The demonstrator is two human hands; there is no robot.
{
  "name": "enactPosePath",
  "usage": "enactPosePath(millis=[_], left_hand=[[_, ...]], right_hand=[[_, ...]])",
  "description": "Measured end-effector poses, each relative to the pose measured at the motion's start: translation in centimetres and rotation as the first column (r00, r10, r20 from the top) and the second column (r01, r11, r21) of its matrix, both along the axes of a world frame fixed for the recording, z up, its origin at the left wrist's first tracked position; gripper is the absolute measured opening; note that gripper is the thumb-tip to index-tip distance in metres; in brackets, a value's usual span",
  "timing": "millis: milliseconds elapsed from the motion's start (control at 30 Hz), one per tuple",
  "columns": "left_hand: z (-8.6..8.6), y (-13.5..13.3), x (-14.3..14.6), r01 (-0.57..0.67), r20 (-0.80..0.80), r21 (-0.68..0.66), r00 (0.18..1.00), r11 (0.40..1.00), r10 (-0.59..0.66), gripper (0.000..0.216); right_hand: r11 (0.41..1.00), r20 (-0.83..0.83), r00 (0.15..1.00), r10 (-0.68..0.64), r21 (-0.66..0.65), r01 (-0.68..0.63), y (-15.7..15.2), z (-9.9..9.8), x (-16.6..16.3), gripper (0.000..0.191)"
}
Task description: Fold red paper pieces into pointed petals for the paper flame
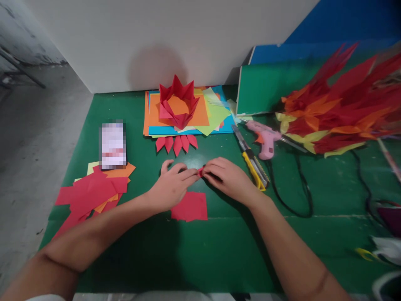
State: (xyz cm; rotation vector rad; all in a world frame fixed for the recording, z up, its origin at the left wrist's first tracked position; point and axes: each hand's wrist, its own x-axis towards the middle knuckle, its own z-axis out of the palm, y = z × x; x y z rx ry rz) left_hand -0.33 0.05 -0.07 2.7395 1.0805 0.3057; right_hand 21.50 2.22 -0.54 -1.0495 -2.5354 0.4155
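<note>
Toward the front edge of the table (225, 259) lies red paper (192, 207). Just beyond it, the left hand (171, 186) and right hand (230, 177) pinch a small red piece (201, 172), apparently folded though mostly covered. Farther back lie red petals (177, 144), then a pointed red ring (179, 119) on coloured sheets (202, 118) by the far edge.

A whitish sleeve edge (45, 297) shows just above the left elbow (59, 262); beyond that elbow the left forearm (115, 223) and left hand (171, 187) are bare, as are the right forearm (283, 234) and right hand (230, 177)
</note>
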Motion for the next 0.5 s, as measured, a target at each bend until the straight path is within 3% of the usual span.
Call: enactPosePath(millis=[500], left_hand=[[-0.1,0.0,-0.1,0.007,0.001,0.018,1.0,1.0,-0.007,0.036]], right_hand=[[0.99,-0.024,0.99,-0.137,0.018,0.137,-0.1,-0.6,-1.1,0.01]])
